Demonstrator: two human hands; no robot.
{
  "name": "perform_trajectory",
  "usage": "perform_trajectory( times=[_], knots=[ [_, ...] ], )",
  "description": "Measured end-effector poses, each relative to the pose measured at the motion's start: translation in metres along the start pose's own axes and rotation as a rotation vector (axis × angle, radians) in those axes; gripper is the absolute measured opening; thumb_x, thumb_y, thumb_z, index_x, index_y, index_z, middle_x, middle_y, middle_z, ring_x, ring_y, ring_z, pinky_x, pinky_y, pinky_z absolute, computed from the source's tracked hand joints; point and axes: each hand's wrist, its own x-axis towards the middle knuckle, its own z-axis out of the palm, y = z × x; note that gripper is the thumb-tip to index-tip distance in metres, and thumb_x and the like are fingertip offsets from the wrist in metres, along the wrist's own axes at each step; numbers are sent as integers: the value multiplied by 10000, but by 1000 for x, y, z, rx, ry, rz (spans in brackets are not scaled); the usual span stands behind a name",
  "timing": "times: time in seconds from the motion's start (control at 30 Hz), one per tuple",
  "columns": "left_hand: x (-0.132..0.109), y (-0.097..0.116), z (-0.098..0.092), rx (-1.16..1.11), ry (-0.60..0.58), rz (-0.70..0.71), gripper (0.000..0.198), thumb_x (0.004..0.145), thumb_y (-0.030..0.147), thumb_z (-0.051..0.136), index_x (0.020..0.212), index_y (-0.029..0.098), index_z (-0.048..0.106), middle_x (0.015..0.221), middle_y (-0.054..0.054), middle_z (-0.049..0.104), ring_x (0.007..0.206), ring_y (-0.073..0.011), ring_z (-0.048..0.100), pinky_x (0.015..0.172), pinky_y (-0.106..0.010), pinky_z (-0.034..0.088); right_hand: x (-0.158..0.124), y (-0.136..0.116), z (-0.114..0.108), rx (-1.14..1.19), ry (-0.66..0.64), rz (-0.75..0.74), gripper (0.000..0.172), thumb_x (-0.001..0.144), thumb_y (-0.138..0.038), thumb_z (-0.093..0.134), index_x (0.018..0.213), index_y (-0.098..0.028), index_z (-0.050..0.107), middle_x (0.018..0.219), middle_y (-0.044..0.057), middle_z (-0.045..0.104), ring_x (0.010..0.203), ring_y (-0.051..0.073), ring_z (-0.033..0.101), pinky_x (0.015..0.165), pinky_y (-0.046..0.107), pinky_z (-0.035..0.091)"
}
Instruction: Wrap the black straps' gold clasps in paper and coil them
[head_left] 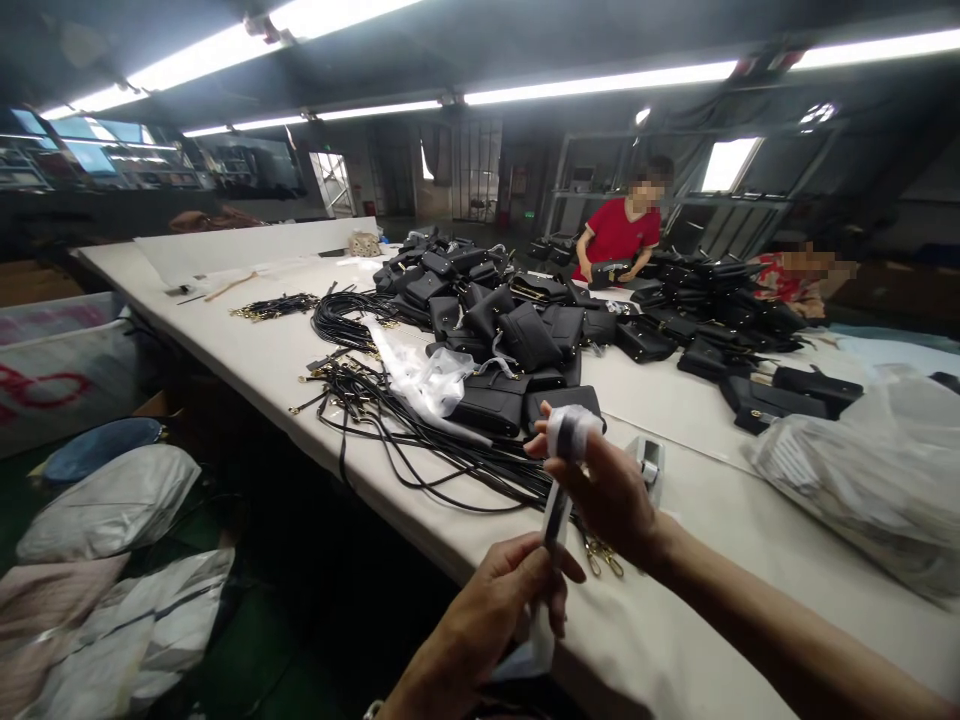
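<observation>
My left hand (499, 595) is closed around the lower part of a black strap (556, 512) that lies in a whitish translucent wrapping. Above it, my right hand (606, 480) grips the upper end, where the wrapping (574, 432) is bunched around the strap and my fingers. Gold clasps (602, 558) lie on the table just below my right wrist. Beyond my hands is a large heap of black bags (529, 335). To its left, long black straps (420, 450) with gold clips are spread out, and crumpled clear plastic (427, 378) rests over them.
The white table (720, 620) has its near edge left of my hands. A tape dispenser-like object (649, 465) stands behind my right wrist. At right lies a large plastic bag (862, 480). A person in red (626, 235) holds a black bag across the table. Wrapped bundles (112, 505) sit lower left.
</observation>
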Motion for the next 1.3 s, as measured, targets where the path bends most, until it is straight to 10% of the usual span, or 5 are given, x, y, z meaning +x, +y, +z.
perform_trajectory(
  times=[0.17, 0.43, 0.67, 0.87, 1.3],
  knots=[
    [-22, 9, -26, 49, 70, 28, 426, 849, 518, 657, 1052, 145, 624, 587, 72, 425, 516, -82, 355, 563, -220, 325, -13, 24, -13, -542, -577, -244, 264, 982, -407, 477, 984, -158, 567, 832, 106, 635, 750, 241, 567, 817, 450, 473],
    [-13, 23, -50, 690, 210, 87, 225, 866, 366, 645, 779, 159, 642, 718, 26, 534, 709, -138, 470, 676, -250, 360, -43, -8, -9, -302, -889, 311, 373, 999, -457, 407, 804, -175, 552, 677, 7, 558, 565, 120, 431, 549, 255, 333],
    [8, 8, -35, 268, -29, 107, 519, 929, 587, 500, 717, 134, 639, 711, -21, 561, 617, -111, 477, 596, -228, 363, -46, -20, 1, 799, -477, 905, 579, 964, -597, 408, 848, -92, 666, 426, -65, 394, 373, 65, 343, 413, 181, 279],
    [16, -24, -14, -29, 343, 305, 538, 903, 697, 439, 1020, 181, 537, 638, 54, 510, 398, -48, 336, 412, -192, 244, -13, -29, -5, 1412, -52, 974, 426, 949, -472, 532, 774, -109, 672, 390, -94, 341, 354, 50, 232, 369, 166, 310],
    [25, -21, 10, -115, -3, 124, 427, 955, 549, 491, 1008, 137, 590, 643, 27, 519, 444, -65, 441, 441, -189, 337, -1, -16, 0, 211, -43, 95, 320, 1005, -299, 485, 1318, -231, 488, 1065, 67, 638, 1048, 213, 606, 941, 390, 481]
  ],
)
